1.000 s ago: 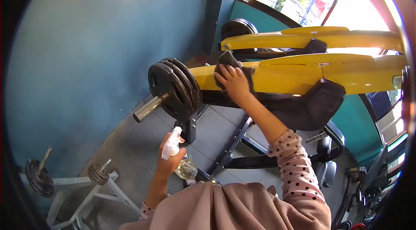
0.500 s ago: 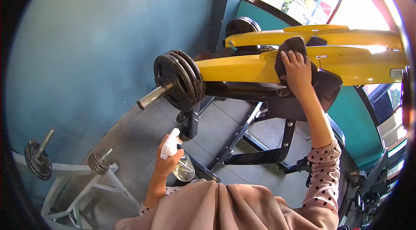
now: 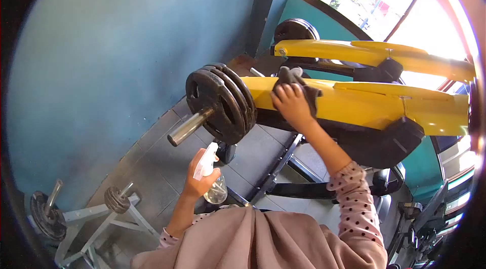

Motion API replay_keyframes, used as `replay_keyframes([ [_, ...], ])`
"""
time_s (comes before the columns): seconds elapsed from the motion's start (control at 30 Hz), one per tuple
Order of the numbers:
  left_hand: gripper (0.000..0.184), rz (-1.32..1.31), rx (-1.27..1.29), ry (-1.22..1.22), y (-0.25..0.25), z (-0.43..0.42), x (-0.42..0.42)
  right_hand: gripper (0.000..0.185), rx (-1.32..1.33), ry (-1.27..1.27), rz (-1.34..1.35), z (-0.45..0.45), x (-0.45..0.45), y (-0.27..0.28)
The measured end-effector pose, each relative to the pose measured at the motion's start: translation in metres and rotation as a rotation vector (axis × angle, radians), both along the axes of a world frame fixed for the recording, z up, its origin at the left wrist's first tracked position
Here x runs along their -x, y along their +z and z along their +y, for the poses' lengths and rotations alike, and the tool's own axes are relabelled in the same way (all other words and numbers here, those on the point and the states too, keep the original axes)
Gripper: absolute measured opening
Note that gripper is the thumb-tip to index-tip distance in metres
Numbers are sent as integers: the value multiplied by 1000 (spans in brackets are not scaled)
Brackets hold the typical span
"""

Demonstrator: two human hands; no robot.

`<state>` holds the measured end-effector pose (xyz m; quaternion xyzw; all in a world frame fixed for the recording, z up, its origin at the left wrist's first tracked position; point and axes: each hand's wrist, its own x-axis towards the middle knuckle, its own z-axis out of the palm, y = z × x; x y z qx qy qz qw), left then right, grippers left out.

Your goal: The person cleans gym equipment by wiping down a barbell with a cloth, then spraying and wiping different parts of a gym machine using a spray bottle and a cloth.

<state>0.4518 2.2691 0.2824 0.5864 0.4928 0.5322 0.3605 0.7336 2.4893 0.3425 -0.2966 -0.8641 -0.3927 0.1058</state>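
My right hand [image 3: 292, 104] presses a dark cloth [image 3: 310, 98] onto the near yellow machine arm [image 3: 354, 104], with its fingers bent over the fabric. Black weight plates [image 3: 215, 102] sit on that arm's end, left of the cloth, and a bare metal bar sticks out from them. Lower down, my left hand [image 3: 195, 180] is closed around the neck of a clear spray bottle [image 3: 216, 191] with a white trigger head [image 3: 206, 161]. Pale liquid shows inside the bottle, which is held upright below the plates.
Behind runs a second yellow arm [image 3: 329, 50] with its own plates [image 3: 296, 30]. A white plate rack [image 3: 96, 213] stands at lower left beside the blue wall [image 3: 116, 56]. Black frame tubes [image 3: 304, 190] cross the tiled floor. A window [image 3: 369, 0] is at upper right.
My right hand has slid the cloth left along the yellow arm, closer to the plates. The view has shifted slightly. My left hand still grips the spray bottle.
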Motion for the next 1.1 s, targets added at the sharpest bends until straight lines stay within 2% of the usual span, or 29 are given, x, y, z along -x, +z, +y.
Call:
replay_keyframes([
  [0.17, 36, 12, -56, -58, 4, 28, 4, 37, 45, -107, 59, 31, 57, -50],
  [0.2, 28, -83, -36, -36, 10, 32, -1, 40, 71, -129, 77, 31, 62, -51],
  [0.3, 28, -6, -124, -36, 11, 41, 1, 38, 61, -82, 125, 22, 47, -42],
  [0.4, 28, -10, -21, -58, 20, 46, 4, 39, 104, -190, 75, -13, 10, 3],
  [0.5, 28, 29, -94, -75, 8, 58, 6, 37, 106, -258, 65, -54, -43, 62],
  [0.6, 28, 62, -58, -95, 17, 66, 3, 37, 87, -422, 58, -93, -91, 131],
  [0.63, 28, 44, -49, -97, 15, 68, 0, 39, 131, -536, 116, -106, -96, 155],
  [0.7, 27, 11, -32, -99, 11, 74, -5, 52, 196, -557, 216, -117, -114, 181],
  [0.87, 28, 6, -12, -131, 16, 74, -16, 66, 228, -420, 189, -91, -96, 145],
  [1.0, 28, -18, 11, -140, 14, 70, -21, 36, 230, -234, 197, -35, -47, 91],
  [1.03, 29, 10, 8, -147, 12, 68, -21, 30, 273, -271, 146, -23, -32, 83],
  [1.1, 31, 66, -2, -155, 8, 64, -19, 28, 400, -352, 49, 8, -4, 62],
])
